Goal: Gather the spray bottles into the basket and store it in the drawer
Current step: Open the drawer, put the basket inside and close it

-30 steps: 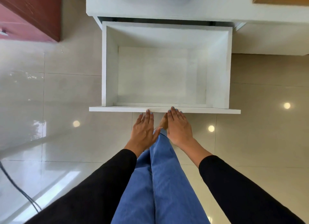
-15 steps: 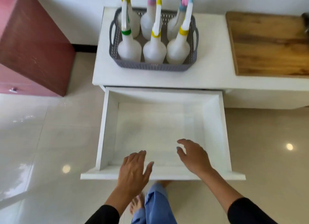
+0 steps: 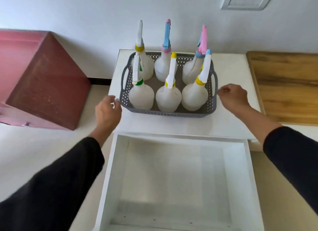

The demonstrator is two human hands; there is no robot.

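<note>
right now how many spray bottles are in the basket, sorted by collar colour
Yellow collar: 3, back left, front middle, front right
Green collar: 1
Pink collar: 1
Blue collar: 1
Total: 6 spray bottles, all upright in the grey basket

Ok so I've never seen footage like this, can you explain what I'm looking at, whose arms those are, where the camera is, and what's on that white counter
There is no machine here. A person wears a camera on their head, so you look down along their own black-sleeved arms. On the white counter stands a grey basket holding six spray bottles; a wooden board lies to its right. The left hand and right hand are at the basket's two ends, holding nothing yet. Below, the white drawer stands open and empty. A reddish cabinet stands at the left.
</note>
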